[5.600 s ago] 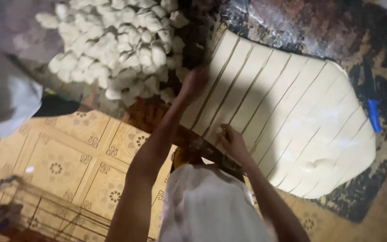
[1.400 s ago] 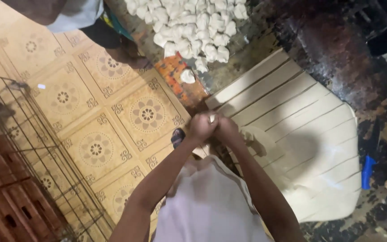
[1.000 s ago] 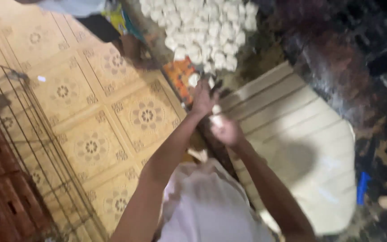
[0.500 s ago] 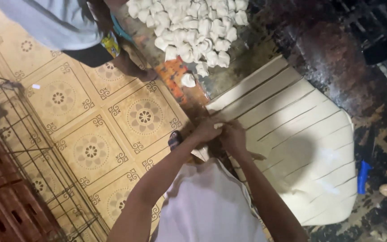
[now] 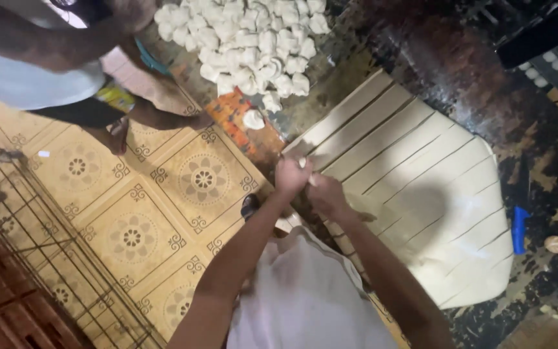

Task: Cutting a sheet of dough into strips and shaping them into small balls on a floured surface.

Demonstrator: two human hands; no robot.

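A pale dough sheet point(image 5: 421, 187), cut into long strips, lies on a dark worktop point(image 5: 460, 84). My left hand point(image 5: 292, 176) and my right hand point(image 5: 327, 195) are pressed together over the sheet's near left corner. Their fingers are closed around a small piece of dough point(image 5: 303, 163), of which only a white bit shows between them. Beyond the sheet, at the far left, is a heap of several folded dough pieces point(image 5: 247, 39). One loose piece point(image 5: 253, 119) lies just in front of the heap.
Another person point(image 5: 46, 58) stands at the top left on the patterned tile floor point(image 5: 163, 194). A wire crate point(image 5: 40, 258) is at the lower left. A blue tool point(image 5: 518, 229) lies right of the sheet, and a black object point(image 5: 537, 35) sits at the top right.
A second ago my left hand stretched out toward the dough heap. It has come back, and both hands are now closed together at the sheet's corner. The other person has moved further into view.
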